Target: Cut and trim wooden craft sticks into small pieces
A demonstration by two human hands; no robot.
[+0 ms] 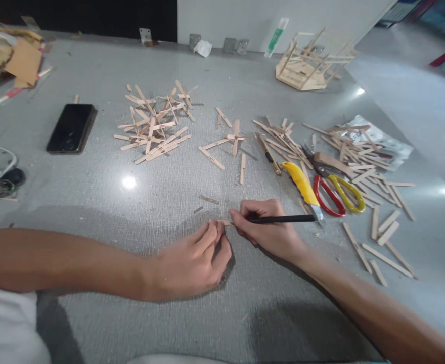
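My left hand [203, 258] is closed, its fingertips pinching a short wooden craft stick [228, 223] against the grey table. Most of that stick is hidden by my fingers. A slim black pen [283, 219] lies in the grip of my right hand [266, 222], with its rear end pointing right. Its tip, close to the stick, is covered by my fingers. Just beyond my hands are small dark slivers [209, 200]. To the right of my right hand lie a yellow utility knife [300, 183] and scissors with one red and one yellow handle [347, 193].
A pile of joined craft sticks [154, 129] lies beyond my hands, and loose sticks [374, 172] cover the right side. A phone [72, 128] rests at left. Against the back panel stand a stick frame [302, 76] and a green-labelled tube [276, 38]. A slim cutter [270, 155] lies nearby.
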